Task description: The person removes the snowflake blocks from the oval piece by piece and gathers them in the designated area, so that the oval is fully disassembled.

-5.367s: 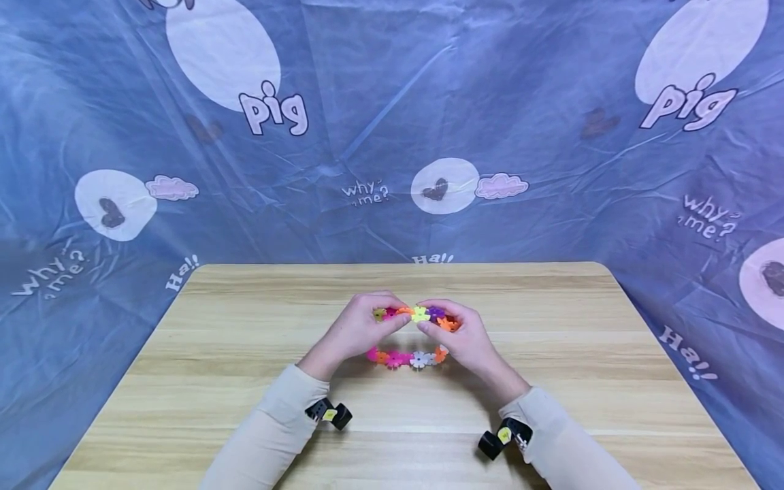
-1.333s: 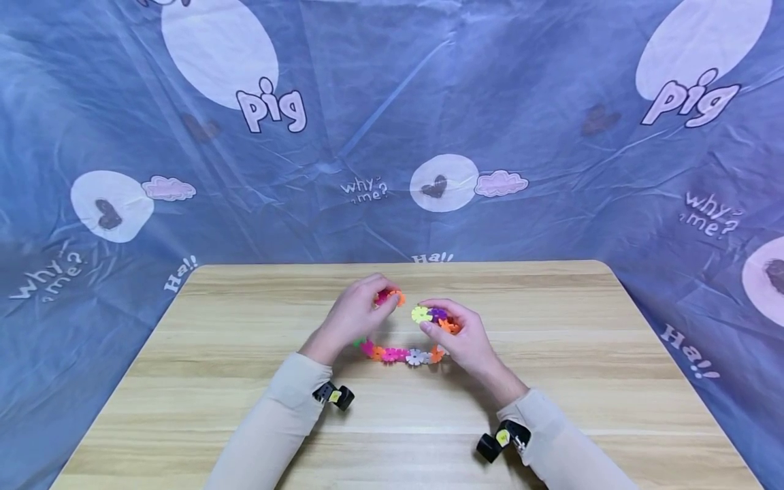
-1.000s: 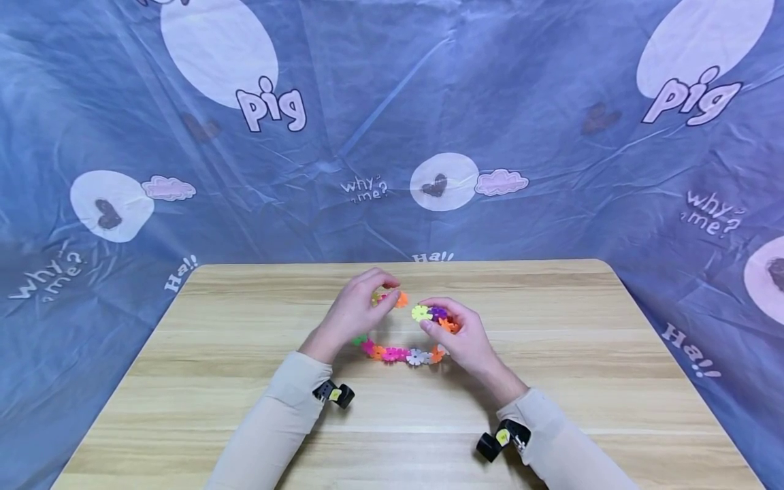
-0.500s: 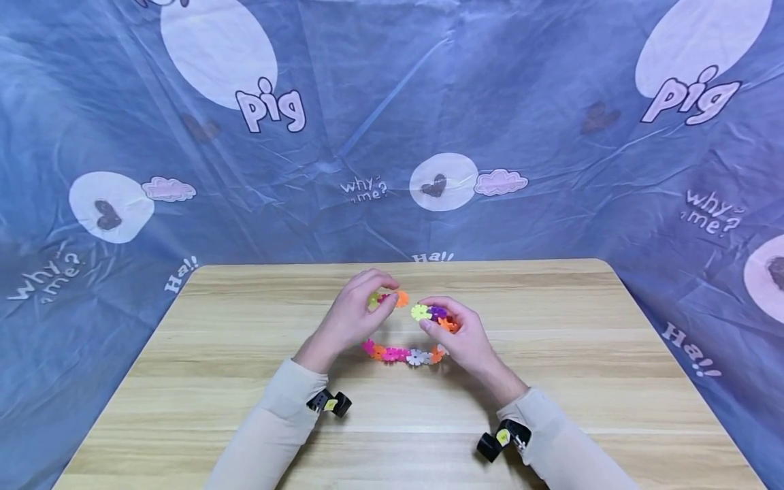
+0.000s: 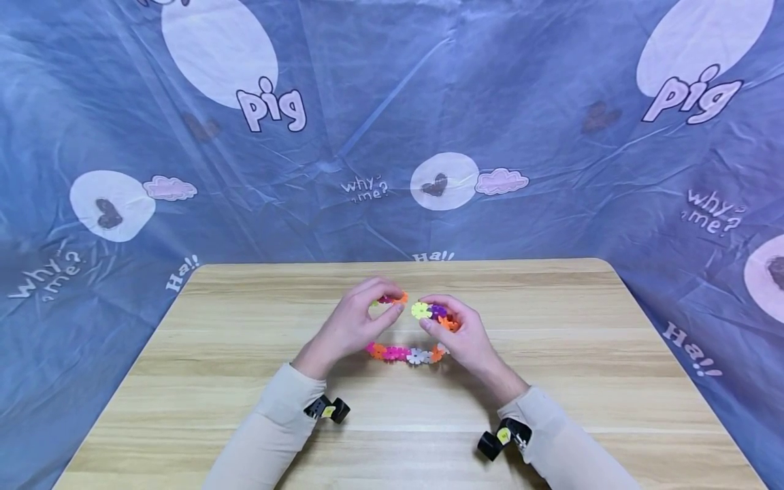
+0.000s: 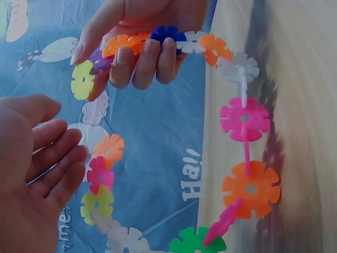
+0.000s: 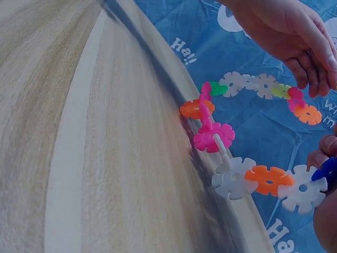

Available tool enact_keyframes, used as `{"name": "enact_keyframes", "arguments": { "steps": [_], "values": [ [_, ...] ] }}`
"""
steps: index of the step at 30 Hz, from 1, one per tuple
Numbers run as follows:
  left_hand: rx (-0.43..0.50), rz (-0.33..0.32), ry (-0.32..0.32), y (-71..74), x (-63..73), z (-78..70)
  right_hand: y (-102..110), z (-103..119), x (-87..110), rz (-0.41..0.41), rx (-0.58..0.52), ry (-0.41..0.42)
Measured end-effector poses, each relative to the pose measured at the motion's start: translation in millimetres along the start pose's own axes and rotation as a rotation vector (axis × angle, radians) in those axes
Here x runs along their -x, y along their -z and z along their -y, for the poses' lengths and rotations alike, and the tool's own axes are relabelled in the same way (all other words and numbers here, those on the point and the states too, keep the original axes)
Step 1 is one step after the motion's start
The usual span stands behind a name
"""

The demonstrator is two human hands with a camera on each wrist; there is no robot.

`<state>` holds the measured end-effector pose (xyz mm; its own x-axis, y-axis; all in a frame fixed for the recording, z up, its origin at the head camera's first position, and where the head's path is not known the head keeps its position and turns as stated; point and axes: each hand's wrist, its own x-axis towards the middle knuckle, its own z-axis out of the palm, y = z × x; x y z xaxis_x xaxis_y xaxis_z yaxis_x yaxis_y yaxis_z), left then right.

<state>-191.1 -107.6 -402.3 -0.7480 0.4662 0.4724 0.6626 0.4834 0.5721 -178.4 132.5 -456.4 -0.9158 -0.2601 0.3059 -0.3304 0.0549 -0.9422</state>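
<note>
A chain of snowflake-shaped plastic interlocking discs (image 6: pixel 245 119) in pink, orange, white, green, yellow and blue bends into a loop with a gap at the far side. My right hand (image 5: pixel 461 331) grips one end, fingers curled round the orange, purple and blue discs (image 6: pixel 167 38). Beyond its fingertips sticks out the yellow end disc (image 5: pixel 420 311). Across the gap is the other end, an orange disc (image 6: pixel 109 150) joined to a pink one. Close beside it my left hand (image 6: pixel 39 153) has loosely bent fingers with nothing between them. In the head view this hand hides the loop's left side.
The wooden table (image 5: pixel 392 435) stretches beneath both arms. Behind it and at both sides hangs a blue printed cloth (image 5: pixel 380 136). A black wrist camera (image 5: pixel 327 410) is strapped to the left wrist, another camera (image 5: pixel 505 437) to the right.
Earlier both hands held the chain with its orange and yellow discs together. These ends have since parted, and the left hand has let go. Lately it has shifted slightly right; the right hand barely moves.
</note>
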Motion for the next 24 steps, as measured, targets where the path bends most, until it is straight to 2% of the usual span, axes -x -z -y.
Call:
{"name": "enact_keyframes", "arguments": {
  "steps": [9,24],
  "values": [
    [0.041,0.031,-0.045,-5.7,1.4,2.9,-1.4,2.3,-2.2,0.001,-0.034,-0.024],
    [0.062,0.081,-0.02,-7.5,-1.4,3.2,-3.7,5.1,-4.8,0.023,-0.046,-0.046]
  ]
}}
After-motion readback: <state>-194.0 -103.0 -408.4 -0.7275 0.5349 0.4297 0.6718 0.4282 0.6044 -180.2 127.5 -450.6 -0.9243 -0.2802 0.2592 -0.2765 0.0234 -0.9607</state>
